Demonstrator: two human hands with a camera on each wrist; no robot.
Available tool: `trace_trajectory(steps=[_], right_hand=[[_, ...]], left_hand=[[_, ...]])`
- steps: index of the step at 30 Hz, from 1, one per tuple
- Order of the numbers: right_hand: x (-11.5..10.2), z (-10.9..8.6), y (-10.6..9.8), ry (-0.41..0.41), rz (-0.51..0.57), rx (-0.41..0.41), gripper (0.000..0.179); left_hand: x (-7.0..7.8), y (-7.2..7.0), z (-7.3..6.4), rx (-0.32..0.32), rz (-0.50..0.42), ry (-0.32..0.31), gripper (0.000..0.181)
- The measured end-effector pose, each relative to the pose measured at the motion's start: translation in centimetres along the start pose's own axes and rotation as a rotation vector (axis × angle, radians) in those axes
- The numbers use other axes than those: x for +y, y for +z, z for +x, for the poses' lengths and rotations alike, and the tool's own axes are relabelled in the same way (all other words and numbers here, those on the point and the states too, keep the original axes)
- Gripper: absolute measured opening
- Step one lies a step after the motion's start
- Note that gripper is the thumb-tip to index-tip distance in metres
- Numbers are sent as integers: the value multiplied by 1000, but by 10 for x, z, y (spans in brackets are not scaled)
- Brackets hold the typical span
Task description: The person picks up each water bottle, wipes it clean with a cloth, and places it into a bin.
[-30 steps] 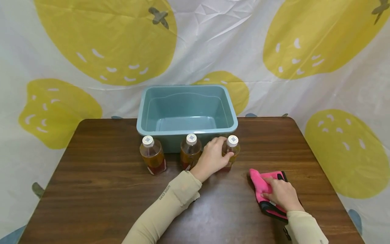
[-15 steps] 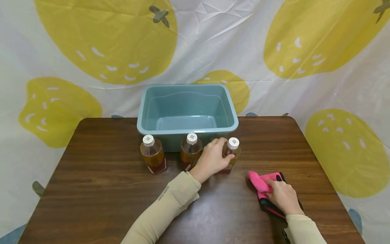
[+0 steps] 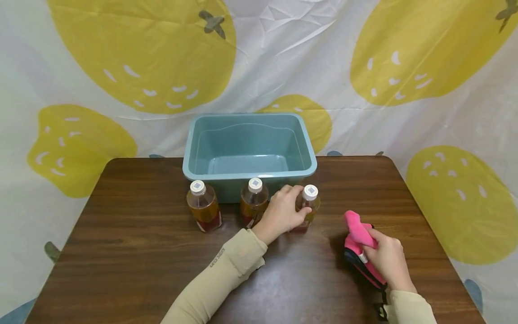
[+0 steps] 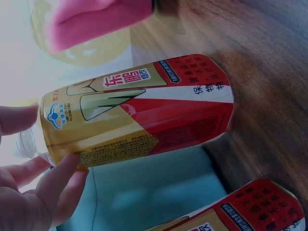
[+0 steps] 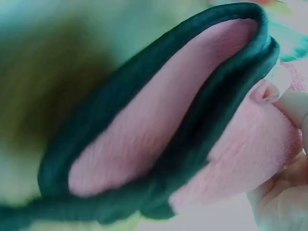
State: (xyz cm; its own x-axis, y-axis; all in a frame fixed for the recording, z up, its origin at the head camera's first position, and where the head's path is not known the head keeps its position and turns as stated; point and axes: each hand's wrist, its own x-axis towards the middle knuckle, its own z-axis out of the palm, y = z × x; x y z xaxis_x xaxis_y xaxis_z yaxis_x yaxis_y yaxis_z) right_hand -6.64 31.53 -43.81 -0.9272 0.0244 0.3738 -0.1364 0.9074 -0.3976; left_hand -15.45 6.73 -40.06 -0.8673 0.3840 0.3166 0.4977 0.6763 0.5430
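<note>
The fuzzy pink, black-edged cloth [image 3: 359, 234], pinched by the right hand [image 3: 390, 260] (the left hand [image 3: 282, 209] grips a gold-and-red bottle [image 4: 137, 110]), has shifted rightward since half a second ago.

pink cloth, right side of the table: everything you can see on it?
The pink cloth looks soft and fleecy, with black edging and a small white tag. It is folded and bunched, one pink end poking out past the right grip, which pinches it. It sits to the right of the bottles, apart from them, over the right part of the table. Whether its underside touches the wood I can't tell.
</note>
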Motion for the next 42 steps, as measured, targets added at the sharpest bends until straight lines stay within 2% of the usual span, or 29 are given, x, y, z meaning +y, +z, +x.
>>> trace_trajectory(steps=[2,5,9,15,21,28,38,42], right_hand=[[-7,2,-3,11,51,80,21],[-19,6,-7,56,117,141,21],[-33,14,-11,140,224,143,19],[-50,28,-6,176,361,150,22],[-64,40,2,148,427,104,19],[-73,54,13,106,489,32,26],[-76,61,18,119,464,-60,23],[-75,63,18,133,441,-102,20]], left_hand=[[0,0,-1,-7,6,-8,46],[0,1,0,-24,-3,-17,45],[0,0,1,-41,-19,-18,45],[-1,-2,1,-38,-27,-18,46],[-1,-2,1,-64,-48,-31,45],[0,-2,4,-51,-49,-20,37],[-7,1,6,-56,-163,-3,37],[-10,2,6,-78,-210,-7,37]])
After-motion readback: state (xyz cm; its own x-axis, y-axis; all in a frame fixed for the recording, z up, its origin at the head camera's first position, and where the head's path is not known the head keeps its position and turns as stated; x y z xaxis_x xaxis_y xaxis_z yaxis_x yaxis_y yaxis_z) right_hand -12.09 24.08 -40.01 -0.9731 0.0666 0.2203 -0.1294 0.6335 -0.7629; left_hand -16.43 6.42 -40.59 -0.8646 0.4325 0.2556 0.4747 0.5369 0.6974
